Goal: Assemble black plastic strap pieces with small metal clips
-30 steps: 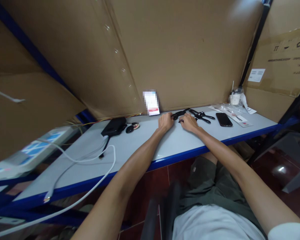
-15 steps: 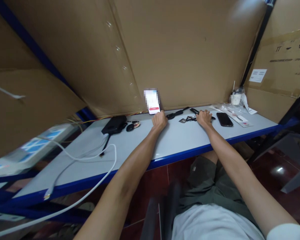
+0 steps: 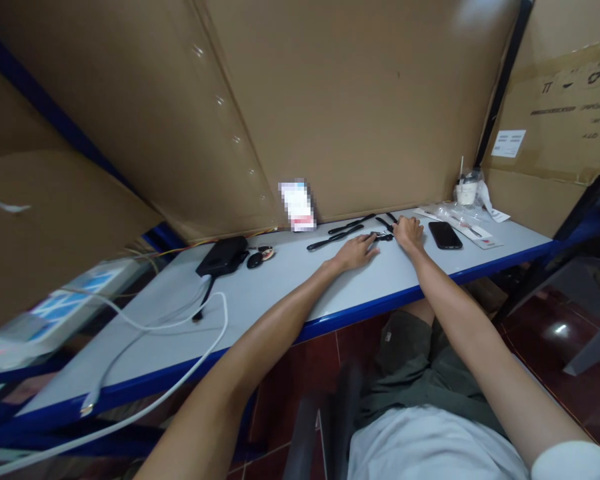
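My left hand (image 3: 357, 251) lies on the grey shelf top (image 3: 280, 287) with its fingers stretched out to the right, tips close to a small black part (image 3: 380, 236). Just beyond it, my right hand (image 3: 408, 232) rests with fingers bent down over that cluster of small black pieces; what they grip is hidden. Two black straps (image 3: 334, 239) lie stretched out to the left of my hands. A dark phone (image 3: 445, 235) lies flat just right of my right hand.
An upright phone (image 3: 297, 207) leans on the cardboard wall (image 3: 355, 100). A black pouch (image 3: 223, 255) and key fobs (image 3: 258, 257) lie at the left, with a white cable (image 3: 180, 323). A white cup (image 3: 465, 193) and plastic packets (image 3: 467, 227) sit at the right.
My left hand left the upright phone and moved right toward the small black parts. The straps now lie stretched out on the shelf. My right hand stayed near the parts.
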`<act>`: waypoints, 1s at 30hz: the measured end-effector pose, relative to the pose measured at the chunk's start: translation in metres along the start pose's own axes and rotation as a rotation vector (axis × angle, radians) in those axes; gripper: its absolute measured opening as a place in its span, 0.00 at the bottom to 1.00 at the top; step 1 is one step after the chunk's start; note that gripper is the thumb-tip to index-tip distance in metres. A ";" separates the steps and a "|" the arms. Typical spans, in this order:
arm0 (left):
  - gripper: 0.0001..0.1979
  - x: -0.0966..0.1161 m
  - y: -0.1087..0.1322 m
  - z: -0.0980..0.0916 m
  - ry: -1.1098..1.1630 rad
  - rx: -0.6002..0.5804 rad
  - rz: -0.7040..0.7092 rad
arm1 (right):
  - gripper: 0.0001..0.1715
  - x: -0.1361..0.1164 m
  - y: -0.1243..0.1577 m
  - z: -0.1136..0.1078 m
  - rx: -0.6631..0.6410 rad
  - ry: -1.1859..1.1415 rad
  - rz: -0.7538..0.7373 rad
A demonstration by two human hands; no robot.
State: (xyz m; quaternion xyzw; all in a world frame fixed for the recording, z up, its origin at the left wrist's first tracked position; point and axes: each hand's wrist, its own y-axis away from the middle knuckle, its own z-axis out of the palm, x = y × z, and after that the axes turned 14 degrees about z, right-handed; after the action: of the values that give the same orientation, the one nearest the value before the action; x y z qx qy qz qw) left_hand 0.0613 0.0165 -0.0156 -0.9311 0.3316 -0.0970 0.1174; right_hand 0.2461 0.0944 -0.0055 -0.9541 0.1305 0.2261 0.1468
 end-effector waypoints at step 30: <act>0.17 -0.037 0.005 -0.005 -0.001 0.080 -0.196 | 0.18 -0.015 0.015 -0.015 -0.021 -0.113 -0.078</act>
State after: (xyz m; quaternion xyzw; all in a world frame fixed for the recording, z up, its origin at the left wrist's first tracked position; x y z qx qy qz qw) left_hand 0.0287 0.0351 -0.0160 -0.9537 0.2345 -0.1206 0.1448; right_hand 0.2347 0.0780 0.0109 -0.9457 0.0821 0.2750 0.1525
